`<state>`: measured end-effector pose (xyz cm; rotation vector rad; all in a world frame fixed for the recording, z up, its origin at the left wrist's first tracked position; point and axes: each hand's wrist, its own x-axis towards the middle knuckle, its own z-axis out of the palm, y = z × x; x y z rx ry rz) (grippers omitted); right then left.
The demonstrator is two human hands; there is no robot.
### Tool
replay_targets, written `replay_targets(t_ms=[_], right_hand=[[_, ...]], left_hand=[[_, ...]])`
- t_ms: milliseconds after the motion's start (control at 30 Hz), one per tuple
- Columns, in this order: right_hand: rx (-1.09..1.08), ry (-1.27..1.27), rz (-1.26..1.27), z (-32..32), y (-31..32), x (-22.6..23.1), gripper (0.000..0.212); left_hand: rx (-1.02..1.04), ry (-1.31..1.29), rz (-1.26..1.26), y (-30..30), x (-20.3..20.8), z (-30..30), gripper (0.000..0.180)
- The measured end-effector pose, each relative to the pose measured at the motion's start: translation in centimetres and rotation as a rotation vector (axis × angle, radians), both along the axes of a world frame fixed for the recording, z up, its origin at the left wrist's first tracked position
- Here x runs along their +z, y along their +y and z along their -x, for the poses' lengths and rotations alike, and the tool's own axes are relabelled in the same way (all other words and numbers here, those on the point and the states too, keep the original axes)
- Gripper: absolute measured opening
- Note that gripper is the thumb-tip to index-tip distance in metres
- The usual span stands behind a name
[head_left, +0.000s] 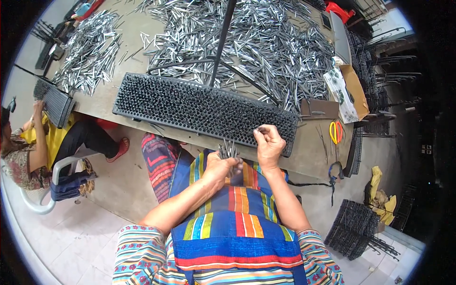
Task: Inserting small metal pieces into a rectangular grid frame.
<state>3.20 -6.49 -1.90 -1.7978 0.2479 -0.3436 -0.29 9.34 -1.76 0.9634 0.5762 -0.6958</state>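
A long black rack [190, 105], set with rows of small holes or pegs, lies slantwise along the table's front edge. My left hand [219, 170] is closed around a bunch of thin grey metal strips [229, 148], whose ends stick up just below the rack's near edge. Over the rack's right part, my right hand [271, 146] is closed in a pinch; a small dark bit shows at its fingertips, too small to name. Loose metal strips [251, 42] of the same look lie in a big heap behind the rack.
A second heap of strips [92, 52] lies at the far left. A dark upright rod [222, 42] rises behind the rack. Orange-handled scissors [336, 133] and an open cardboard box [354, 90] are at the right. A seated co-worker [38, 147] handles another rack [56, 105] at left.
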Motion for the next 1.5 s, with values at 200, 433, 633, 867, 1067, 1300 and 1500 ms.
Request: replay_targets(t_ms=[200, 433, 633, 867, 1067, 1300, 1500], right_hand=[[0.035, -0.04, 0.202, -0.3, 0.3, 0.4, 0.009], [0.15, -0.128, 0.472, -0.4, 0.9, 1.0, 0.008], [0.16, -0.167, 0.714, 0.4, 1.2, 2.4, 0.009], [0.434, 0.582, -0.518, 3.0, 0.3, 1.5, 0.007], [0.262, 0.514, -0.405, 2.7, -0.7, 0.9, 0.004], [-0.036, -0.034, -0.143, 0.7, -0.5, 0.7, 0.004], [-0.005, -0.096, 0.276, 0.8, -0.3, 0.8, 0.007]], left_hand=[[0.078, 0.056, 0.067, 0.1, 0.7, -0.5, 0.012], [0.025, 0.023, 0.06, 0.5, 0.1, -0.1, 0.013], [0.091, 0.03, 0.107, 0.4, 0.0, -0.2, 0.014], [-0.006, -0.004, 0.103, 0.2, 0.9, -0.1, 0.016], [0.028, 0.055, 0.041, 0.3, 1.1, 0.5, 0.011], [-0.104, 0.071, 0.006, 0.6, 0.9, 2.2, 0.014], [-0.2, -0.062, 0.07, 1.2, 1.1, 3.7, 0.012]])
